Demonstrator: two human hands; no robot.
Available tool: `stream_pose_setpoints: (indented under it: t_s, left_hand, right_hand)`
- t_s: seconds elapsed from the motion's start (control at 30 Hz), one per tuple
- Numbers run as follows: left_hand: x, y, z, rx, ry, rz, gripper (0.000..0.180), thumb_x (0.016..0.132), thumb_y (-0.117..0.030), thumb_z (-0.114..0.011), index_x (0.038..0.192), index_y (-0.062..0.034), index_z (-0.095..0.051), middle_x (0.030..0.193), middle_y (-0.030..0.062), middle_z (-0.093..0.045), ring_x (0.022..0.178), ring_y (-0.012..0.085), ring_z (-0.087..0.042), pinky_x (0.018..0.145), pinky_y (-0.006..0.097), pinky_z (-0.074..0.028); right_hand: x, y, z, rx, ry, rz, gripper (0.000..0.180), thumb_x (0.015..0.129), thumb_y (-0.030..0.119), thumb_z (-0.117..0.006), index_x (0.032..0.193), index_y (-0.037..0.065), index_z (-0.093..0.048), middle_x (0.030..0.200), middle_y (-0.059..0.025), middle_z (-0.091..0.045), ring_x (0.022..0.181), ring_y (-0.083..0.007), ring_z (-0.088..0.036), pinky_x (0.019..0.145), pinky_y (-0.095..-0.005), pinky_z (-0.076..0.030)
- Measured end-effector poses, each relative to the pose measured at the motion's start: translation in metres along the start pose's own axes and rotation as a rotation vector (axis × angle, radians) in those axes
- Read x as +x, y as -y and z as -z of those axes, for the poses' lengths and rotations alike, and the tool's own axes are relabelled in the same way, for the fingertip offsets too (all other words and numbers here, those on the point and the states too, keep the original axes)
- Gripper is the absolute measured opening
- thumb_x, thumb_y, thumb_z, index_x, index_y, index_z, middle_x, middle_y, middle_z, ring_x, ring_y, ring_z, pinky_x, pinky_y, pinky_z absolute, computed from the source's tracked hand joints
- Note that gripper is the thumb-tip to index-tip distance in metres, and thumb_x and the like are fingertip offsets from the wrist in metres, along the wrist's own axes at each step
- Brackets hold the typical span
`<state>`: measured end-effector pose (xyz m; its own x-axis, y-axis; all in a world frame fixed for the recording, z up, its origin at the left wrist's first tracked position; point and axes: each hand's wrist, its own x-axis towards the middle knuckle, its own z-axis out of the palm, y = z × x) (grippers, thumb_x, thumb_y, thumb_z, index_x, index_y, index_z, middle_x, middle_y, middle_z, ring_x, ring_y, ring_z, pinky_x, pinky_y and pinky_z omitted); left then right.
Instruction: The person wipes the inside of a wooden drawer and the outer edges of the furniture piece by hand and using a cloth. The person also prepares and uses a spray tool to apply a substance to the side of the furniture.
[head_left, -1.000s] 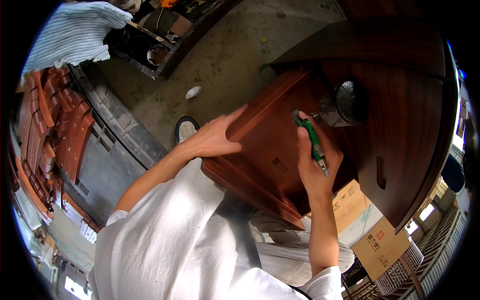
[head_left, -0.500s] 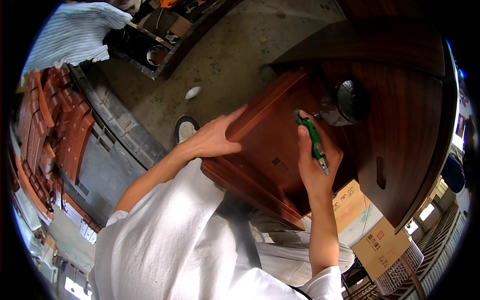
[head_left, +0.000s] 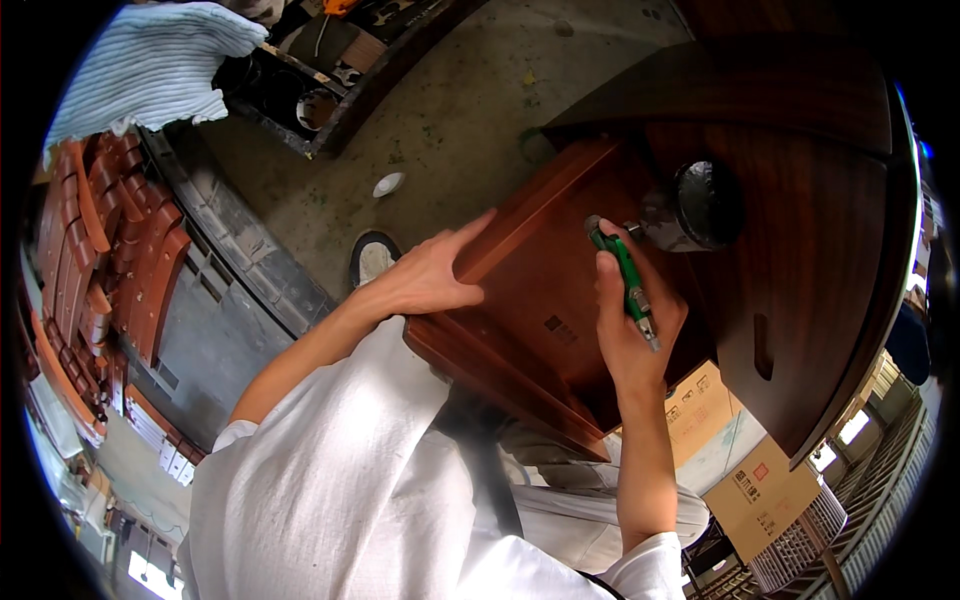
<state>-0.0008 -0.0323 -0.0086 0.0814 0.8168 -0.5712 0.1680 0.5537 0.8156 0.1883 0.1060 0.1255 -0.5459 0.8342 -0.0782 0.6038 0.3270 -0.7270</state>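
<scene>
My left hand [head_left: 432, 274] grips the near left edge of a reddish-brown wooden drawer [head_left: 520, 330], its thumb inside and its fingers over the side board. The drawer sits tilted across the middle, with a small dark printed mark on its bottom panel. In my right hand [head_left: 640, 335] is a slim green hand tool [head_left: 628, 270] with a metal rear end and a small, dark, rounded head. The tool is held above the drawer's interior; whether its head touches the wood I cannot tell. Just right of that head stands a dark, glossy-topped cup [head_left: 690, 210].
A dark wooden cabinet [head_left: 810, 220] with a slotted handle hole fills the right. Stacked brown wooden parts [head_left: 110, 240] lie on a grey surface at left. A pale blue ribbed cloth [head_left: 150, 70] is at upper left, beside a dark tray [head_left: 345, 120]. Cardboard boxes [head_left: 765, 495] stand lower right.
</scene>
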Motion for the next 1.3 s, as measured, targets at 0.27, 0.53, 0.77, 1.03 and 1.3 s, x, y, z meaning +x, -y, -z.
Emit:
stream_pose_setpoints:
  t_s: [0.27,0.53,0.77,1.03,1.3]
  left_hand:
    - [0.0001,-0.0039,0.0019,0.018,0.017,0.023,0.109,0.076,-0.024,-0.071,0.171,-0.0151,-0.019,0.132,0.0282,-0.059,0.118,0.0416,-0.060,0.107,0.043,-0.047]
    - [0.0001,-0.0016,0.0015,0.011,0.008,0.005,0.108,0.075,-0.025,-0.070,0.171,-0.0148,-0.020,0.131,0.0282,-0.059,0.118,0.0417,-0.060,0.107,0.043,-0.048]
    - [0.0022,0.0046,-0.0006,0.021,0.000,-0.011,0.108,0.075,-0.025,-0.070,0.171,-0.0150,-0.020,0.132,0.0280,-0.059,0.119,0.0413,-0.060,0.107,0.043,-0.048]
    - [-0.0004,-0.0040,0.0020,0.009,0.012,0.024,0.108,0.075,-0.025,-0.070,0.171,-0.0155,-0.021,0.132,0.0275,-0.059,0.118,0.0409,-0.060,0.106,0.042,-0.048]
    - [-0.0005,-0.0032,0.0019,-0.002,0.017,0.023,0.108,0.075,-0.025,-0.069,0.171,-0.0141,-0.021,0.132,0.0270,-0.059,0.118,0.0404,-0.060,0.105,0.043,-0.048]
  right_hand:
    - [-0.0013,-0.0003,-0.0010,-0.005,0.022,0.015,0.027,0.097,0.009,-0.075,0.123,-0.001,-0.076,0.110,-0.0188,-0.079,0.099,-0.0261,-0.079,0.086,-0.0331,-0.060]
    - [-0.0017,0.0001,-0.0009,-0.009,0.035,0.022,0.027,0.098,0.009,-0.075,0.122,-0.001,-0.076,0.108,-0.0183,-0.080,0.098,-0.0252,-0.079,0.085,-0.0325,-0.060]
    - [-0.0022,0.0047,0.0021,-0.010,0.054,0.015,0.027,0.098,0.009,-0.074,0.123,-0.001,-0.076,0.108,-0.0180,-0.080,0.098,-0.0245,-0.079,0.085,-0.0325,-0.060]
    - [-0.0017,0.0028,0.0011,0.009,0.042,0.020,0.027,0.098,0.009,-0.075,0.123,-0.001,-0.076,0.110,-0.0185,-0.079,0.100,-0.0244,-0.079,0.085,-0.0321,-0.060]
    - [-0.0029,0.0024,0.0025,-0.010,0.032,0.034,0.027,0.098,0.009,-0.075,0.123,-0.001,-0.076,0.108,-0.0181,-0.080,0.097,-0.0244,-0.079,0.084,-0.0322,-0.060]
